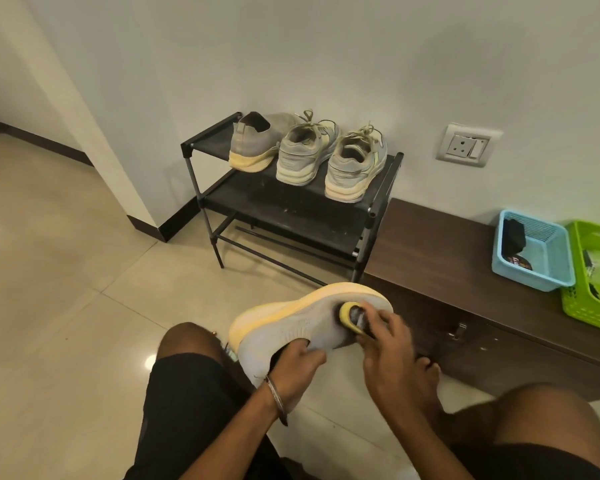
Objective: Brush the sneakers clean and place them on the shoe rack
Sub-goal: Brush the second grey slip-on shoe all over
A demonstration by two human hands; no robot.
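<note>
I hold a grey knit sneaker (291, 327) with a yellow sole above my knees, lying on its side. My left hand (297, 365) grips it with fingers tucked into its opening. My right hand (390, 344) grips a small yellow-backed brush (352, 315) pressed on the sneaker's upper near the toe. On the top shelf of the black shoe rack (291, 209) stand three shoes: a matching grey slip-on sneaker (257, 143) at the left and two grey laced sneakers (307, 150), (355, 164) beside it.
A dark wooden bench (440, 258) runs right of the rack, carrying a blue basket (548, 261) and a green basket (575, 303). A wall socket (468, 145) sits above it. Beige tiled floor (66, 271) spreads to the left. My bare knees frame the bottom.
</note>
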